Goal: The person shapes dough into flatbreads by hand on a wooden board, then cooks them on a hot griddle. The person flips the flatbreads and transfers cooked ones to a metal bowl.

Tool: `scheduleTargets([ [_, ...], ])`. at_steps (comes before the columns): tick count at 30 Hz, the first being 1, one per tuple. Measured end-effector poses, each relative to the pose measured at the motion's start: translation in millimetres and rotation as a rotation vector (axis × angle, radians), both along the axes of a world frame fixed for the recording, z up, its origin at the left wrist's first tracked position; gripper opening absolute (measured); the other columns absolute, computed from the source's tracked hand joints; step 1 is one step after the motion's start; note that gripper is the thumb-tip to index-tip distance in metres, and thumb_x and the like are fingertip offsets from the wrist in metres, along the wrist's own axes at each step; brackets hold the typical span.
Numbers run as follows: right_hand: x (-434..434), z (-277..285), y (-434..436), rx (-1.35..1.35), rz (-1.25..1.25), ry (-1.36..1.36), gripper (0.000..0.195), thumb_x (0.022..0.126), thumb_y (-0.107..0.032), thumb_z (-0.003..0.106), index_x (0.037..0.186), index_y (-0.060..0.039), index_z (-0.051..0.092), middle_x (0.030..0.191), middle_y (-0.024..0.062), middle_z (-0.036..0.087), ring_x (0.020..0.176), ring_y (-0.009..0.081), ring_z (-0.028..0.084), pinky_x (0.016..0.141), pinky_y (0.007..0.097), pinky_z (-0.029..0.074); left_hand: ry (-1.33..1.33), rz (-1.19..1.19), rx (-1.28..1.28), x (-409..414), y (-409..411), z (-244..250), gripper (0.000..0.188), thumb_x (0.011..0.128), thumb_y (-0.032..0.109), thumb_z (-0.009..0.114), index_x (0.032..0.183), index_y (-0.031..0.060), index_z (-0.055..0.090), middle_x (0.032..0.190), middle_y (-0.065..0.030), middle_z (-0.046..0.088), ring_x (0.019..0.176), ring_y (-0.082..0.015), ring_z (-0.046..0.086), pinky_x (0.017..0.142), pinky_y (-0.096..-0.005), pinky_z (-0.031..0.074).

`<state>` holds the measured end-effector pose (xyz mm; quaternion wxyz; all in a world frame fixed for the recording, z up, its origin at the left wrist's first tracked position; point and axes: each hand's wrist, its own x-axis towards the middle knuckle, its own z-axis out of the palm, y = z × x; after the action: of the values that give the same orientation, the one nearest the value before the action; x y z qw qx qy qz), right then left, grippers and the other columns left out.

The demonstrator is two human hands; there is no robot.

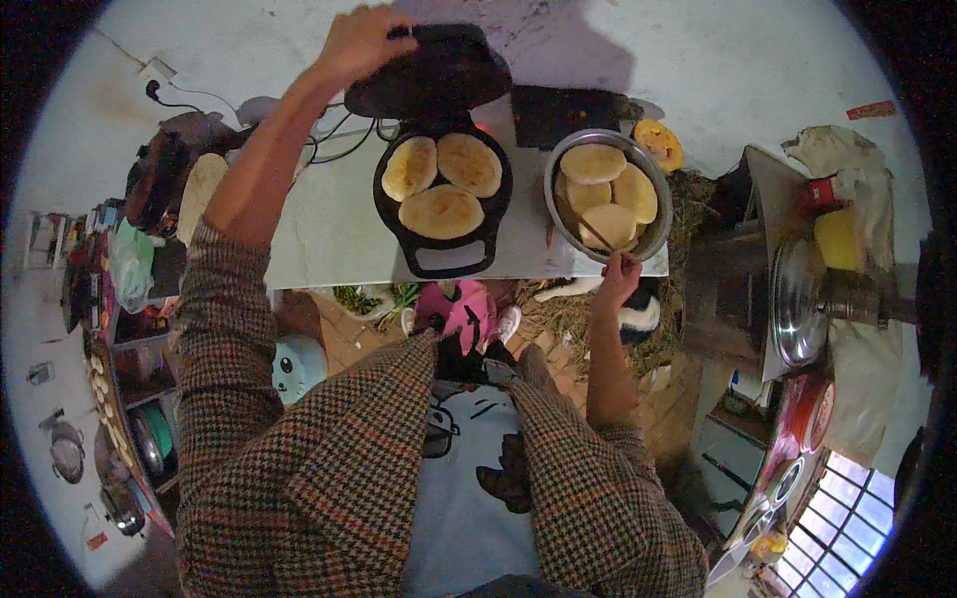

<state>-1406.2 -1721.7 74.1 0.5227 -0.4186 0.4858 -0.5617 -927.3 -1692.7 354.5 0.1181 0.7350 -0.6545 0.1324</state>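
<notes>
My left hand [366,41] grips the edge of the raised black lid [441,75] of an electric griddle. Below it, the griddle's lower pan [420,245] holds three round flatbreads [441,212], browned in patches. Its looped front handle points toward me. To the right, a metal bowl [662,213] contains several paler flatbreads [635,196]. My right hand [622,276], at the bowl's near rim, pinches what looks like a pair of brown chopsticks [596,229]. Their tips reach over the nearest bread in the bowl.
Both appliances stand on a white table [321,239]. Behind the bowl are a cut pumpkin [658,146] and a dark box [564,116]. Black cables [344,142] run left of the griddle. Under the table lies a black-and-white animal [641,312] on straw. A steel lid [796,306] stands far right.
</notes>
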Motion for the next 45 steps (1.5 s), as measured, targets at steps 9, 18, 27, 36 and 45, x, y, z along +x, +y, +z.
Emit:
scheduleTargets([
  [9, 69, 17, -31, 0.093, 0.012, 0.167, 0.028, 0.093, -0.026, 0.057, 0.083, -0.0005, 0.061, 0.079, 0.0028, 0.06, 0.076, 0.0124, 0.053, 0.072, 0.0273, 0.045, -0.299, 0.213, 0.035, 57, -98, -4, 0.041, 0.088, 0.041, 0.051, 0.108, 0.0079, 0.065, 0.1, -0.0169, 0.062, 0.105, -0.0339, 0.053, 0.09, -0.0487, 0.039],
  [18, 72, 91, 47, 0.225, 0.348, -0.033, 0.03, 0.096, -0.024, 0.05, 0.1, 0.002, 0.063, 0.092, 0.0092, 0.065, 0.08, 0.0148, 0.062, 0.073, 0.0309, 0.054, -0.391, 0.154, -0.223, 84, -131, -37, 0.058, 0.084, 0.06, 0.046, 0.062, 0.0077, 0.056, 0.067, -0.0096, 0.051, 0.08, -0.0249, 0.05, 0.067, -0.0374, 0.035],
  [27, 85, 56, 36, 0.239, 0.498, -0.032, 0.023, 0.094, -0.019, 0.052, 0.094, 0.0031, 0.06, 0.084, 0.0092, 0.062, 0.074, 0.0151, 0.061, 0.074, 0.0305, 0.054, -0.151, 0.358, 0.031, 74, -126, -17, 0.068, 0.083, 0.056, 0.051, 0.124, 0.0017, 0.048, 0.122, -0.0181, 0.048, 0.115, -0.0358, 0.044, 0.097, -0.0492, 0.035],
  [36, 112, 55, -31, 0.264, 0.73, 0.178, 0.023, 0.09, -0.018, 0.061, 0.095, 0.0036, 0.064, 0.082, 0.0072, 0.064, 0.073, 0.0151, 0.061, 0.066, 0.0295, 0.055, 0.062, 0.27, -0.09, 86, -110, -41, 0.077, 0.08, 0.052, 0.059, 0.139, 0.0087, 0.034, 0.141, -0.0154, 0.037, 0.131, -0.0347, 0.031, 0.105, -0.0504, 0.028],
  [45, 81, 34, -55, 0.25, 0.914, 0.074, 0.027, 0.093, -0.021, 0.055, 0.104, 0.0035, 0.061, 0.09, 0.0089, 0.065, 0.078, 0.0174, 0.063, 0.074, 0.03, 0.054, 0.601, 0.171, 0.034, 43, 5, -77, 0.069, 0.085, 0.045, 0.061, 0.14, 0.0124, 0.034, 0.151, -0.0102, 0.013, 0.132, -0.0293, 0.03, 0.106, -0.0451, 0.033],
])
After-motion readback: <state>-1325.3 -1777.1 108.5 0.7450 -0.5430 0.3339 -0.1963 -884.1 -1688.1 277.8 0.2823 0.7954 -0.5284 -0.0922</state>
